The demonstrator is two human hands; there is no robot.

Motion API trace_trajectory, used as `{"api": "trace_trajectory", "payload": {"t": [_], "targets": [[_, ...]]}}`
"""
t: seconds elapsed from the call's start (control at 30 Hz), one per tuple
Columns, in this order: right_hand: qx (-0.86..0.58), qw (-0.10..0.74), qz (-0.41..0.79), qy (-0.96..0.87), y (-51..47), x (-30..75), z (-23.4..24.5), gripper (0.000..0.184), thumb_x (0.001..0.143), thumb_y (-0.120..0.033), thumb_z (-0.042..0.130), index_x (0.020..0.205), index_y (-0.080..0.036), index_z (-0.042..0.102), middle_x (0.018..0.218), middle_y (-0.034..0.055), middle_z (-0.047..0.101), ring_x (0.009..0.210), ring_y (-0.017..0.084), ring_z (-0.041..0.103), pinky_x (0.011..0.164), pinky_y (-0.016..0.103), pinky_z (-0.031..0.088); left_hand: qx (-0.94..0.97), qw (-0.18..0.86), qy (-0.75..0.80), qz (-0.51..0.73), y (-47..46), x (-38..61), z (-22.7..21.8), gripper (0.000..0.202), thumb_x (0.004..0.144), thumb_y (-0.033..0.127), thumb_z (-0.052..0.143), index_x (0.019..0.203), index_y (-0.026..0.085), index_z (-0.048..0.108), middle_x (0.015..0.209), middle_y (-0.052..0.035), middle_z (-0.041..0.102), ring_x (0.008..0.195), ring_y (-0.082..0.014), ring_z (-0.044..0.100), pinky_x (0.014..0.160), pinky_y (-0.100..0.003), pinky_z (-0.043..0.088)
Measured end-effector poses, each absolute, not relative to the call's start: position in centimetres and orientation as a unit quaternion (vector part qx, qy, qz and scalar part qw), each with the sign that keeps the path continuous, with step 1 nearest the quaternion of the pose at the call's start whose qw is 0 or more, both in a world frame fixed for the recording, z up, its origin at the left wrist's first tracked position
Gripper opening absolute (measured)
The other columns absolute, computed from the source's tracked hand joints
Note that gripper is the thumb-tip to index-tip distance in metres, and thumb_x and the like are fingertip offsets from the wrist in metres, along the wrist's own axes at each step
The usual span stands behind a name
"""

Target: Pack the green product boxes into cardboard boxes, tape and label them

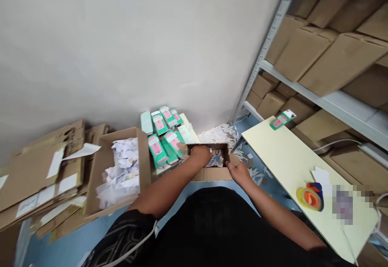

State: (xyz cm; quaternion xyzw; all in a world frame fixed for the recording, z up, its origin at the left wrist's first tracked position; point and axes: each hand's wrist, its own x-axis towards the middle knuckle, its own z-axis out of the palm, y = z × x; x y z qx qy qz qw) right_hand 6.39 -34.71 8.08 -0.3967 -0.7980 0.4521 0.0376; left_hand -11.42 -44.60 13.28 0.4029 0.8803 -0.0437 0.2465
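Observation:
In front of my body is a small open cardboard box (212, 174), its flaps folded outward. My left hand (200, 152) reaches down into the left side of the box, so its fingers are hidden. Beside it inside lies something shiny and crumpled (216, 159), like plastic packaging; its kind is unclear. My right hand (238, 170) is closed on the box's right edge, thumb near the rim. Just to the left, several green-and-pink packets (165, 147) lie on a pale surface.
A larger carton (144, 157) of shredded paper (125, 166) stands left, beside flattened cardboard (39, 174). At right, a pale table (273, 149) bears tape rolls (309, 198) and one green packet (282, 119). Shelves (303, 85) hold cartons. Paper scraps (222, 133) cover the floor by the wall.

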Motion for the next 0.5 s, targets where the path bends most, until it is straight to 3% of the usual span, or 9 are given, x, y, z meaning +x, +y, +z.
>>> {"api": "trace_trajectory", "payload": {"t": [0.17,0.3,0.5], "targets": [[-0.422,0.103,0.550,-0.713,-26.4,11.5,7.8,0.038,0.085,-0.044,0.057,0.106,-0.018,0.077,0.114,0.0094,0.078,0.112,0.030,0.070,0.092,0.037,0.054,0.580,0.147,0.801,0.001,-39.4,-7.0,16.9,0.041,0.099,0.044,0.051,0.112,0.015,0.076,0.108,-0.0185,0.075,0.109,-0.0326,0.069,0.096,-0.043,0.052],[-0.452,0.111,0.554,-0.690,-21.1,15.0,7.7,0.035,0.084,-0.043,0.059,0.101,-0.018,0.077,0.111,0.0097,0.079,0.108,0.030,0.071,0.091,0.038,0.055,0.618,0.277,0.736,-0.013,-33.5,-4.6,16.7,0.051,0.103,0.050,0.037,0.104,0.021,0.078,0.112,-0.0143,0.076,0.108,-0.0313,0.070,0.093,-0.041,0.052],[-0.474,0.106,0.537,-0.689,-15.8,19.0,7.3,0.031,0.085,-0.042,0.057,0.094,-0.019,0.077,0.105,0.0102,0.080,0.104,0.030,0.073,0.086,0.037,0.055,0.583,0.442,0.680,-0.049,-24.3,-3.0,13.6,0.052,0.099,0.060,0.040,0.126,0.029,0.071,0.134,-0.0087,0.071,0.122,-0.0318,0.066,0.101,-0.040,0.050]]}}
